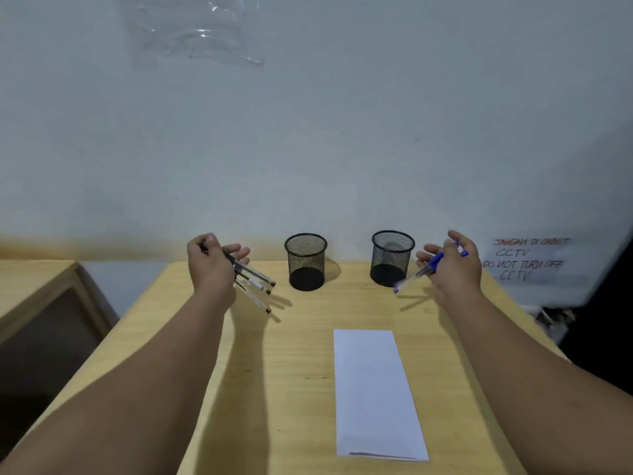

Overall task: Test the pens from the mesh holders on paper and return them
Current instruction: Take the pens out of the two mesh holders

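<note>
Both hands hold pens beside 2 empty-looking mesh holders.

Head view: the left hand (210, 265) grips a bundle of black pens (251, 281), long axes slanting near-right, just left of the left holder (306, 261). The right hand (452, 269) curls its fingers around blue pens (419, 272), tips pointing near-left beside the right holder (392, 258). The paper (375, 392) lies nearer on the wooden table (274, 371), closer to the right hand, likely first to write. A handwritten sign (524, 260) hangs on the far-right wall.
</note>
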